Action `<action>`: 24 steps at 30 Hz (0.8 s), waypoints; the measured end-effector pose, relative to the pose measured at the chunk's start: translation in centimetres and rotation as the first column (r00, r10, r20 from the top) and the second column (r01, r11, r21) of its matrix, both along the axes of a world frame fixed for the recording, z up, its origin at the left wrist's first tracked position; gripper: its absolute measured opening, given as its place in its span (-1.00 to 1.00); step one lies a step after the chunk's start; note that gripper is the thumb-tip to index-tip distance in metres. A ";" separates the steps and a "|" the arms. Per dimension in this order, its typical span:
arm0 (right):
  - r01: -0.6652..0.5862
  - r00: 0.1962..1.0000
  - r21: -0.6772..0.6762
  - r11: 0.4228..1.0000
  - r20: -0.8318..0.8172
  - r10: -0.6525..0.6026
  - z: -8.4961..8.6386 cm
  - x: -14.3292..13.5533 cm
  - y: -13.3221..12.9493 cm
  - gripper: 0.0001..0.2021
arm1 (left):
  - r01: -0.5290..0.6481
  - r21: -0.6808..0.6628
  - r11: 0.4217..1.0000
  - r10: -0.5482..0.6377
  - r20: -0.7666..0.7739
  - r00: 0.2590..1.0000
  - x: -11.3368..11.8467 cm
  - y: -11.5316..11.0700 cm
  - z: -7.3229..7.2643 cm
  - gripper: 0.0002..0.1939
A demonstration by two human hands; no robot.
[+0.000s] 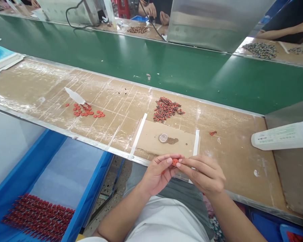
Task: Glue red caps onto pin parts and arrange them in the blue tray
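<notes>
A small round red disc point(175, 162) is held up in front of me over the table's near edge. My left hand point(162, 173) pinches it between thumb and fingers, palm turned up. From the other side, the thumb and forefinger of my right hand point(204, 173) close on the disc's right edge; whether they also hold a smaller part is too small to tell. Just beyond my hands lies a cardboard sheet point(151, 143) taped at both sides, with a small round cap point(163, 137) beside a brown wet stain. Behind it is a pile of small red-and-black pieces point(166, 109).
To the left lie loose red discs point(84, 110) by a white pointed strip point(75, 96). A clear bottle point(282, 136) lies at right. Rows of red pieces fill part of a blue bin point(37, 215). Across the green belt point(131, 53), other people's hands work.
</notes>
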State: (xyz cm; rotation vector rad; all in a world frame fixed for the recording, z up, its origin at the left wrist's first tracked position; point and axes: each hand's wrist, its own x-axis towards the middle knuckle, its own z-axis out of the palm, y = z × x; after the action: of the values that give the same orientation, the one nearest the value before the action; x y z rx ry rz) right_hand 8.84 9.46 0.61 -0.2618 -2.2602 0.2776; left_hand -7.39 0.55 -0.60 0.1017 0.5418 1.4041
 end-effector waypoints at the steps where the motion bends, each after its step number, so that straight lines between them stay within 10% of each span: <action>1: 0.016 1.000 0.014 1.000 -0.002 -0.016 -0.1 -0.1 -0.1 -0.64 | -0.003 0.001 1.000 0.003 -0.003 1.000 0.1 -0.1 -0.1 -0.80; 11: 0.230 0.973 0.065 0.971 0.012 -0.231 0.2 -1.5 -1.4 -0.59 | -0.142 -0.016 0.990 0.141 -0.069 0.988 0.8 -0.1 -0.8 -0.78; 24: 0.050 0.989 -0.359 0.932 0.151 0.005 0.7 -2.6 3.1 -0.78 | -0.198 -0.114 0.974 0.191 -0.068 0.979 -1.2 -0.1 -1.6 -0.77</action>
State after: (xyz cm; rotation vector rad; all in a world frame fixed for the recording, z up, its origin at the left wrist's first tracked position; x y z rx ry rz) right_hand 6.27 12.58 1.26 -0.5167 -2.3398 0.6868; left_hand -8.58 0.49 -2.23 -0.0088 0.6974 1.5590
